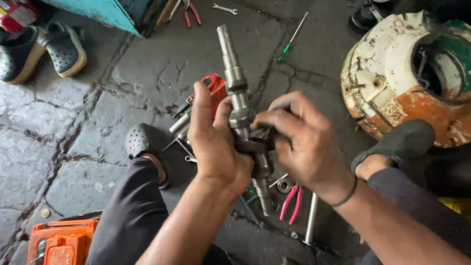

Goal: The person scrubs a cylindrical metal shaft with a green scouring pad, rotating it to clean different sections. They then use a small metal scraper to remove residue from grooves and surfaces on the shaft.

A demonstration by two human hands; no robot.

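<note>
One stepped steel shaft [239, 105] with a dark crank web at its middle stands nearly upright between both hands. The left hand [213, 142] is curled around the shaft from the left, thumb raised alongside it; the right hand [299, 142] is closed over the dark web [255, 142] from the right, fingers bent tight.

Just below the hands, on the floor, lie one pair of pink-handled pliers [290, 202], one small metal ring [283, 185] and one plain steel rod [310, 218]. Behind the left hand sits one red tool [216, 88]. Well above the hands lie one green-handled screwdriver [290, 41], one spanner [224, 8] and one pair of red-handled pliers [190, 12]. Right of the right hand stands one rusty white and green tank [392, 73]. Far left are two dark clogs [44, 49]; lower left, one orange machine [61, 243].

The floor [73, 122] is grey, cracked stone, stained with oil.
</note>
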